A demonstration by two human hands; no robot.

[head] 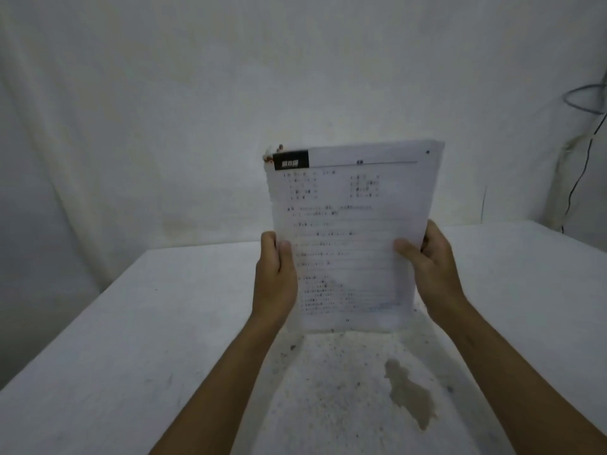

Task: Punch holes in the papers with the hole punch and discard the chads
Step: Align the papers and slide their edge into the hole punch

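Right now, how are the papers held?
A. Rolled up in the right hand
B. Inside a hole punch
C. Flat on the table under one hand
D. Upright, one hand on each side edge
D: the papers stand upright above the table, with the left hand and the right hand gripping opposite side edges.

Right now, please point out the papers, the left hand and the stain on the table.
papers (353, 231): head view, middle of printed page
left hand (276, 280): head view, back of hand
stain (409, 394): head view, its centre

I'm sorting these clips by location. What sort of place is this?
Probably a makeshift recording corner, not an office: a bare white table with a stain, a wrinkled white cloth backdrop, and loose cables at right. Both hands hold printed papers.
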